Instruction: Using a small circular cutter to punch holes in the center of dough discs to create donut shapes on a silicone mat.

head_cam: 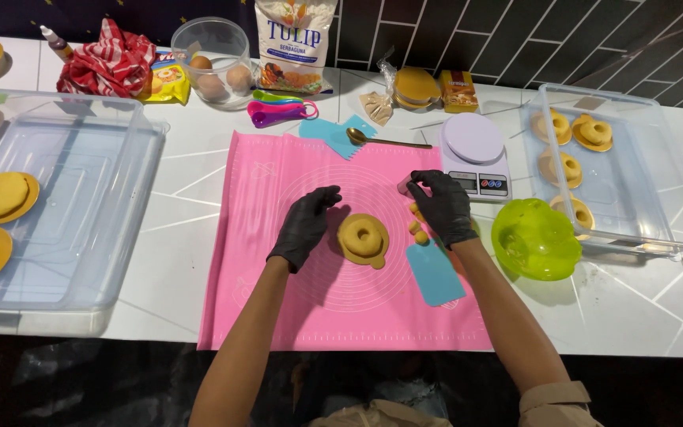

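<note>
A ring of yellow dough (363,237) lies on a small yellow disc in the middle of a pink silicone mat (278,316). My left hand (305,224), in a black glove, rests just left of the ring, fingers curled and touching its disc edge. My right hand (441,204), also gloved, pinches a small pink round cutter (404,186) at the mat's right side. A few small dough bits (417,229) lie under that hand, next to a light blue scraper (434,273).
A white kitchen scale (474,154) and a green bowl (535,237) stand right of the mat. A clear tray (634,229) at right holds several dough rings. A clear lidded box (81,221) sits left, over dough pieces on yellow discs. Eggs in a tub, a flour bag, measuring spoons line the back.
</note>
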